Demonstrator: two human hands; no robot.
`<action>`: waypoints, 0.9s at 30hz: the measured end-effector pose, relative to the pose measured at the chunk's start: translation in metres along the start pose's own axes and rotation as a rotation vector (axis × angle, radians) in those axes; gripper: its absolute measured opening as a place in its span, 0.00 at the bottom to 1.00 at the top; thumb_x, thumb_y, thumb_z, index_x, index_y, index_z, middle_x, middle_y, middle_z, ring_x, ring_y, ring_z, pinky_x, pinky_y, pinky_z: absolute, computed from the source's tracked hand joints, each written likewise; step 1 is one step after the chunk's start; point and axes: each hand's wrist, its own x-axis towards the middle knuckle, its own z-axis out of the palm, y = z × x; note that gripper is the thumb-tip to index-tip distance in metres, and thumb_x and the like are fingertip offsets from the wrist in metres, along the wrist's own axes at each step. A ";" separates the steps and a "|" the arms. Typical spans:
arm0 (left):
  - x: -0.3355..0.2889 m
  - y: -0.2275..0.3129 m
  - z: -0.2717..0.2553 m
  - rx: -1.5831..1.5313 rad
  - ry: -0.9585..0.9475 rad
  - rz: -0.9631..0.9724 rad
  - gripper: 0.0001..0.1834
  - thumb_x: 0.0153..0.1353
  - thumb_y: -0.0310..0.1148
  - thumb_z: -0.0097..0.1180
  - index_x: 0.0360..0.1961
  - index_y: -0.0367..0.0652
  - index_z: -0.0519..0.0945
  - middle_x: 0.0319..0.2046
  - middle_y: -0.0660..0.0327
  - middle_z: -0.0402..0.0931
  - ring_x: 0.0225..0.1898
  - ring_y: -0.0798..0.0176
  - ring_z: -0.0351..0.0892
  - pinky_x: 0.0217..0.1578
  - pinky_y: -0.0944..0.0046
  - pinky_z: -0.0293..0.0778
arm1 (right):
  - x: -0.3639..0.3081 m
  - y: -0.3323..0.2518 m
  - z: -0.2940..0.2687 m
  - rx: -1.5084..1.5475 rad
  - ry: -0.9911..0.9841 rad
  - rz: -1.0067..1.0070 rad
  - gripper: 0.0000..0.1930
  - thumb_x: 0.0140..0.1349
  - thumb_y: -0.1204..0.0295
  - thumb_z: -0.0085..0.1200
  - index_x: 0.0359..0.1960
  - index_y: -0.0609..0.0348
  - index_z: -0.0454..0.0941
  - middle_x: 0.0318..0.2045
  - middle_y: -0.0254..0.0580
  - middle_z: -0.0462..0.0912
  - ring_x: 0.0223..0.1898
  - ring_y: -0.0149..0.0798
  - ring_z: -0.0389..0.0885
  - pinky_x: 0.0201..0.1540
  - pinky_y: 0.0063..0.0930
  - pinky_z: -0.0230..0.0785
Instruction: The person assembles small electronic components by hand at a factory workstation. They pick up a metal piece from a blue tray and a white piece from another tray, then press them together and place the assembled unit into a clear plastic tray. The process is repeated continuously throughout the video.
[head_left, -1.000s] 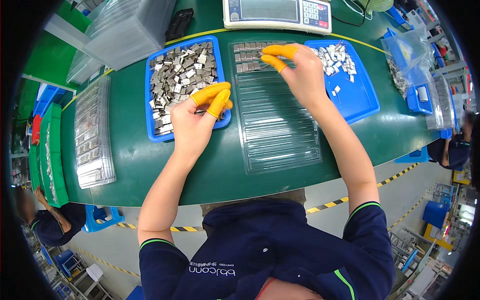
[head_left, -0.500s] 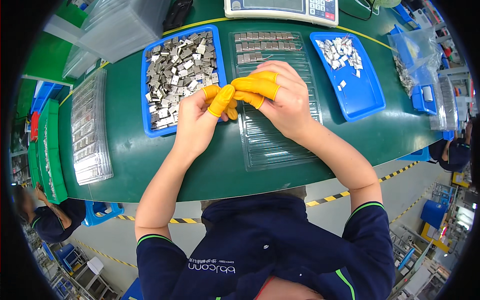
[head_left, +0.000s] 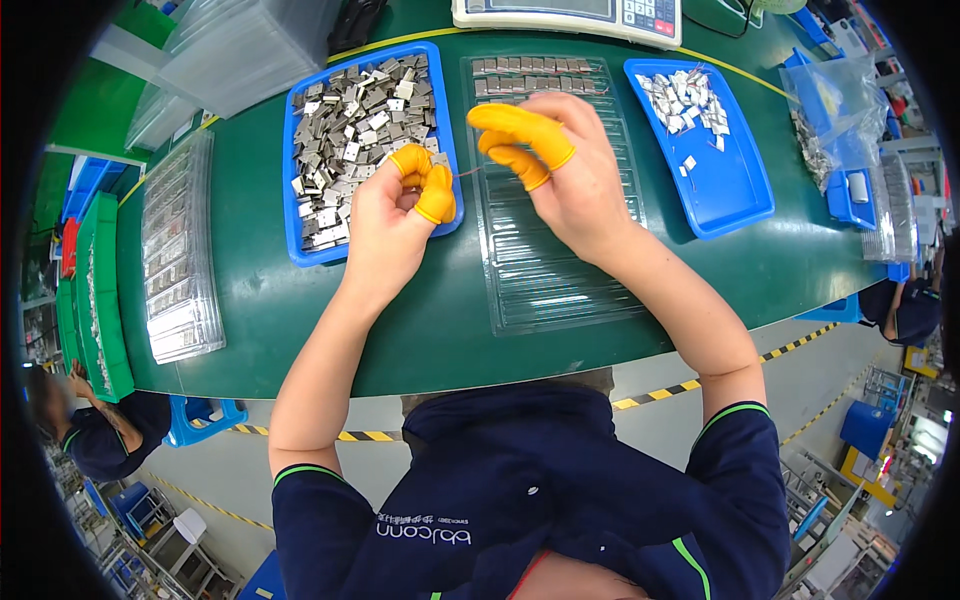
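My left hand (head_left: pixel 392 215), in yellow finger cots, pinches a small grey metal connector shell (head_left: pixel 441 160) over the right edge of a blue tray (head_left: pixel 292 215). A thin reddish wire (head_left: pixel 468 174) runs rightward from the fingertips. That tray is heaped with loose metal shells (head_left: pixel 350 150). My right hand (head_left: pixel 575 170), also in yellow cots, is raised over a clear ribbed plastic tray (head_left: pixel 550 290); its thumb and index finger are apart, with nothing visible between them. Rows of wired metal pieces (head_left: pixel 535 66) lie in the clear tray's far end, partly hidden by my right hand.
A second blue tray (head_left: pixel 725 205) at right holds small white parts (head_left: pixel 685 100). At the back stands a digital scale (head_left: pixel 570 15). Another clear tray (head_left: pixel 185 270) lies at left, near a green bin (head_left: pixel 105 300). Stacked clear plastic trays (head_left: pixel 240 60) rise at back left. People sit at both sides.
The hands were pinched together and have separated. My right hand has opened and shifted slightly right; my left hand keeps hold, with the shell and wire now showing.
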 end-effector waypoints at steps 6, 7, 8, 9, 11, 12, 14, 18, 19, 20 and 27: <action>0.002 0.001 0.000 -0.082 0.002 0.009 0.09 0.62 0.32 0.52 0.33 0.36 0.71 0.24 0.64 0.72 0.25 0.74 0.70 0.27 0.73 0.67 | 0.005 -0.009 -0.005 0.076 -0.076 0.118 0.13 0.47 0.73 0.60 0.38 0.52 0.78 0.42 0.36 0.75 0.46 0.45 0.71 0.51 0.39 0.62; 0.002 0.001 0.000 -0.091 -0.012 -0.017 0.09 0.62 0.32 0.52 0.33 0.36 0.71 0.24 0.64 0.72 0.24 0.74 0.70 0.27 0.73 0.67 | 0.003 -0.009 -0.004 0.067 -0.098 0.100 0.13 0.47 0.72 0.60 0.37 0.52 0.77 0.43 0.36 0.75 0.47 0.45 0.70 0.52 0.39 0.61; 0.002 0.002 0.001 -0.099 -0.027 -0.042 0.09 0.63 0.33 0.52 0.33 0.37 0.71 0.24 0.64 0.72 0.24 0.74 0.70 0.27 0.74 0.66 | 0.001 -0.007 -0.003 0.057 -0.119 0.082 0.13 0.47 0.71 0.60 0.36 0.52 0.77 0.44 0.35 0.74 0.48 0.44 0.70 0.53 0.39 0.61; 0.001 0.003 0.000 -0.106 -0.037 -0.068 0.09 0.63 0.34 0.51 0.34 0.37 0.71 0.24 0.64 0.73 0.24 0.74 0.70 0.26 0.74 0.66 | 0.000 -0.007 -0.002 0.051 -0.142 0.062 0.12 0.47 0.70 0.60 0.36 0.52 0.77 0.45 0.34 0.74 0.49 0.44 0.69 0.53 0.39 0.60; -0.001 0.002 0.000 -0.104 -0.078 -0.061 0.09 0.63 0.34 0.51 0.35 0.38 0.71 0.24 0.64 0.73 0.24 0.75 0.70 0.27 0.74 0.65 | 0.000 -0.006 -0.002 0.056 -0.148 0.057 0.11 0.47 0.70 0.60 0.34 0.52 0.77 0.46 0.33 0.73 0.51 0.44 0.68 0.56 0.40 0.57; -0.001 0.001 0.000 -0.103 -0.094 -0.057 0.10 0.63 0.35 0.51 0.35 0.38 0.71 0.24 0.64 0.73 0.25 0.75 0.70 0.27 0.75 0.65 | 0.000 -0.006 -0.002 0.061 -0.153 0.053 0.10 0.48 0.70 0.60 0.34 0.52 0.77 0.46 0.33 0.73 0.52 0.44 0.68 0.57 0.41 0.56; -0.002 -0.004 0.005 -0.139 -0.016 0.013 0.10 0.63 0.35 0.51 0.38 0.38 0.72 0.25 0.64 0.74 0.26 0.76 0.70 0.27 0.76 0.64 | 0.005 -0.007 -0.004 -0.045 -0.166 0.028 0.09 0.48 0.70 0.59 0.33 0.51 0.76 0.47 0.33 0.73 0.52 0.43 0.68 0.60 0.42 0.51; 0.002 0.001 0.006 0.027 0.143 0.124 0.11 0.62 0.33 0.51 0.42 0.38 0.73 0.25 0.64 0.74 0.27 0.75 0.70 0.29 0.75 0.65 | 0.009 0.022 -0.013 -0.322 -0.102 0.139 0.08 0.49 0.74 0.58 0.32 0.51 0.77 0.47 0.36 0.73 0.57 0.41 0.62 0.64 0.46 0.40; 0.003 0.002 0.005 0.004 0.128 0.104 0.11 0.62 0.30 0.51 0.44 0.37 0.73 0.27 0.64 0.75 0.29 0.74 0.72 0.31 0.75 0.66 | 0.007 0.037 -0.017 -0.380 -0.129 0.149 0.09 0.48 0.75 0.57 0.33 0.52 0.77 0.46 0.38 0.73 0.58 0.41 0.61 0.64 0.46 0.40; 0.003 0.002 0.006 -0.019 0.114 0.068 0.11 0.62 0.29 0.51 0.43 0.37 0.74 0.27 0.64 0.75 0.29 0.74 0.73 0.32 0.75 0.66 | 0.001 0.051 -0.019 -0.438 -0.157 0.159 0.10 0.47 0.76 0.57 0.34 0.53 0.78 0.45 0.39 0.73 0.59 0.42 0.60 0.64 0.46 0.40; 0.001 -0.003 0.008 0.022 0.129 0.044 0.09 0.59 0.25 0.52 0.41 0.35 0.78 0.29 0.62 0.78 0.29 0.74 0.74 0.32 0.75 0.68 | -0.012 0.066 -0.008 -0.566 -0.324 0.202 0.13 0.46 0.81 0.56 0.36 0.55 0.79 0.44 0.43 0.74 0.60 0.41 0.60 0.65 0.47 0.40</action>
